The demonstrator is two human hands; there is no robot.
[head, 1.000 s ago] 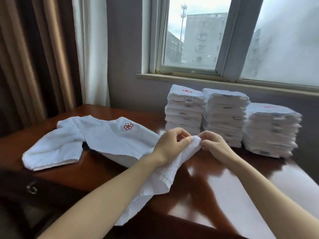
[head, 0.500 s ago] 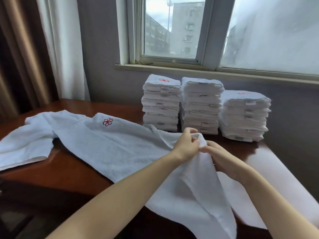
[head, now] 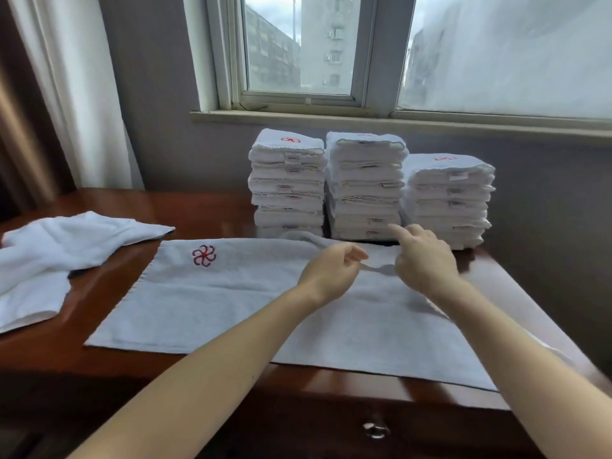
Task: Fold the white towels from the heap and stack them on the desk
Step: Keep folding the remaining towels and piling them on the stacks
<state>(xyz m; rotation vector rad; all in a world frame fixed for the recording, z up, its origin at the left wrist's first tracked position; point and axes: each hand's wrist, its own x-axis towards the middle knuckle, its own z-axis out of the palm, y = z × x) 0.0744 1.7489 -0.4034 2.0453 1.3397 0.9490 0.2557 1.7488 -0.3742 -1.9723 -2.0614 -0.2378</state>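
**Towel laid flat, both hands free above its far edge**

One white towel [head: 231, 309] lies spread flat on the desk [head: 205, 210], long side running left to right. Its near edge reaches the desk front. The right end runs under the right forearm. A red flower emblem [head: 203, 255] sits at the far-left corner.

Left hand [head: 331, 273] hovers over the far half of the towel, fingers loosely curled, thumb close to the forefinger, nothing between them. Right hand [head: 424, 260] is just beside it, the two apart by a narrow gap. Its forefinger is stretched toward the stacks, the other fingers bent, gripping nothing. Both are motion-blurred, so contact with the cloth cannot be told. A small wrinkle [head: 377, 268] shows in the towel between the hands.

Behind the towel, against the wall under the window [head: 298, 44], stand three stacks of folded towels: left stack [head: 288, 183], middle stack [head: 364, 187], right stack [head: 450, 200]. The right one is the lowest. The towel's far edge lies at the foot of the left and middle stacks.

The heap [head: 49, 253] of unfolded white towels lies at the desk's left end, well apart from both hands, its edge near the spread towel's far-left corner.

A white curtain [head: 76, 94] hangs at the left. A metal drawer pull [head: 376, 429] shows on the desk front.
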